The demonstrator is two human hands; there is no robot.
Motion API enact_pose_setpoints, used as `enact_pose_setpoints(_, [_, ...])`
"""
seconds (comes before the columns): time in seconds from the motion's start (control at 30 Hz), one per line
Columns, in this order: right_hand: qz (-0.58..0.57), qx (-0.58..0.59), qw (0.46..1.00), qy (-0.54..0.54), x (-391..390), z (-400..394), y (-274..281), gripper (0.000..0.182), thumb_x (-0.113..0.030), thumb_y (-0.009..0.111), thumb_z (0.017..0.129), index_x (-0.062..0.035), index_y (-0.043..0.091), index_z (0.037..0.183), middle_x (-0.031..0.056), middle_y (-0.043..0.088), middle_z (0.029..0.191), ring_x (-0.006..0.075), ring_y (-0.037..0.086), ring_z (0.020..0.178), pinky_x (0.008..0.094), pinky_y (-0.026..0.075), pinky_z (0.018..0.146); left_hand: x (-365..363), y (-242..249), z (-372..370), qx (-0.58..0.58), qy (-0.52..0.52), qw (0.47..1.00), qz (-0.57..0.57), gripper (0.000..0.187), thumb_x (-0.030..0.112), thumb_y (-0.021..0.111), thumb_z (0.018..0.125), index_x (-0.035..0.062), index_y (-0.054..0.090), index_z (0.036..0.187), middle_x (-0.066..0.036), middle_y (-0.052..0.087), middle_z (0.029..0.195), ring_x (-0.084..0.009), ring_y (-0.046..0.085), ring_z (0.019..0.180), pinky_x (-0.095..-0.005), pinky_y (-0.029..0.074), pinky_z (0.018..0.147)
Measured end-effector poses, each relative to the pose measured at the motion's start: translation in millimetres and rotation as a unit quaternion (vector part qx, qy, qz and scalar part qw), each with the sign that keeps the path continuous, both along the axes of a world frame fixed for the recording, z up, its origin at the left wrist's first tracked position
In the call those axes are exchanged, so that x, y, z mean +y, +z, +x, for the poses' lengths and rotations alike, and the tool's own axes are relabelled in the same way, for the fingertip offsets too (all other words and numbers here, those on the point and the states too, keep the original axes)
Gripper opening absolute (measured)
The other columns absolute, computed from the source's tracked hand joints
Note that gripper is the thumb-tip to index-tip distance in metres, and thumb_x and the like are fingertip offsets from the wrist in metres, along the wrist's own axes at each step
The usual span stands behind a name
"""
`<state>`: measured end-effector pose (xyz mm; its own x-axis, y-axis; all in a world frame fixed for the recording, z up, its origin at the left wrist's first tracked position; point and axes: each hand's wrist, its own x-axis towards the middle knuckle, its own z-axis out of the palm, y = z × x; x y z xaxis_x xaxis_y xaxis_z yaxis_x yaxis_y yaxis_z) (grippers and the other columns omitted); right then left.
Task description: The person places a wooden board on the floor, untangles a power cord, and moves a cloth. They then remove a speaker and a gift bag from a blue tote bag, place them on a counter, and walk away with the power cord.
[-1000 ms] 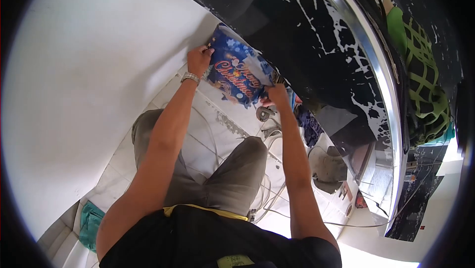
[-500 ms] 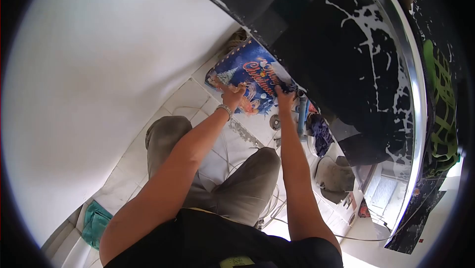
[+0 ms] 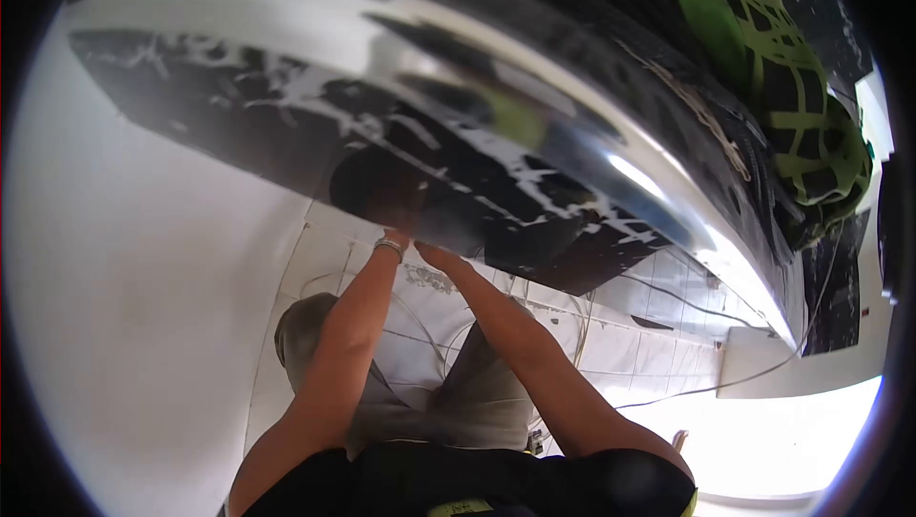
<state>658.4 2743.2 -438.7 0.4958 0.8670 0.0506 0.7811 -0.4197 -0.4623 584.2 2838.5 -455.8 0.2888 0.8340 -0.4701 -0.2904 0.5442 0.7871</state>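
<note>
Both forearms reach forward over the knees to the lower edge of a dark counter [image 3: 286, 145] with peeling patches. My left hand [image 3: 397, 235] shows only at the wrist, with a pale bracelet [image 3: 389, 245] round it; its fingers are hidden under the counter. Close beside it on the right is my right hand [image 3: 429, 252], its back partly in view and its fingers out of sight beneath the same edge. What either hand holds or touches cannot be seen.
A shiny metal rim [image 3: 630, 169] curves across the view above the arms. A green and black bag [image 3: 797, 107] sits at the upper right. Cables [image 3: 668, 395] run over the tiled floor [image 3: 611, 345]. A white wall [image 3: 172, 250] stands at the left.
The view has shifted, and the counter now covers much more of it. The blue Christmas box that both hands were at is out of sight. The hands have come closer together.
</note>
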Motion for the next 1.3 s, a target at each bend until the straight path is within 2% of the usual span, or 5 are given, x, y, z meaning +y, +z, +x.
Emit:
enact_pose_setpoints(0.3, [-0.172, 0.054, 0.967, 0.178, -63, 1, 157, 0.045, -0.025, 0.060, 0.087, -0.0059, 0.055, 0.127, 0.0257, 0.062, 0.113, 0.0412, 0.061, 0.109, 0.0459, 0.048, 0.094, 26, -27, 22, -0.086, -0.121, 0.987, -0.055, 0.077, 0.037, 0.067, 0.088, 0.0055, 0.028, 0.147, -0.017, 0.042, 0.144, -0.0337, 0.043, 0.129, -0.0462, 0.043, 0.102])
enact_pose_setpoints(0.73, [0.057, 0.319, 0.890, -0.321, -385, -56, 262, 0.047, -0.037, 0.061, 0.094, -0.0008, 0.063, 0.123, 0.0145, 0.071, 0.102, 0.0217, 0.070, 0.088, 0.0336, 0.055, 0.080, 76, 1, 50, -0.060, -0.245, 0.961, -0.110, 0.069, 0.044, 0.064, 0.090, 0.0087, 0.037, 0.144, -0.015, 0.039, 0.148, -0.0383, 0.036, 0.136, -0.0508, 0.040, 0.104])
enact_pose_setpoints(1.03, [0.018, 0.220, 0.942, -0.255, -396, -93, 296, 0.040, -0.036, 0.061, 0.092, -0.0018, 0.069, 0.111, 0.0118, 0.072, 0.098, 0.0167, 0.069, 0.083, 0.0311, 0.054, 0.079, 110, -22, 1, -0.083, -0.461, 0.862, -0.194, 0.065, 0.049, 0.061, 0.092, 0.0110, 0.043, 0.141, -0.014, 0.038, 0.151, -0.0416, 0.031, 0.141, -0.0541, 0.038, 0.105])
enact_pose_setpoints(1.13, [-0.006, 0.189, 0.946, -0.261, -414, -59, 306, 0.035, -0.030, 0.063, 0.091, -0.0005, 0.070, 0.107, 0.0114, 0.073, 0.093, 0.0169, 0.069, 0.080, 0.0307, 0.054, 0.077, -30, 162, -63, 0.075, -0.534, 0.836, 0.099, 0.066, 0.045, 0.055, 0.097, 0.0091, 0.035, 0.148, -0.014, 0.048, 0.144, -0.0304, 0.049, 0.129, -0.0502, 0.042, 0.099])
enact_pose_setpoints(1.3, [0.432, 0.115, 0.833, -0.327, -440, 11, 472, 0.023, -0.021, 0.062, 0.096, 0.0018, 0.068, 0.095, 0.0034, 0.061, 0.069, 0.0085, 0.058, 0.060, 0.0244, 0.048, 0.057, -159, 365, -97, -0.156, -0.725, 0.566, 0.359, 0.045, 0.015, 0.070, 0.090, 0.0072, 0.059, 0.133, -0.012, 0.069, 0.117, -0.0266, 0.068, 0.101, -0.0334, 0.051, 0.094])
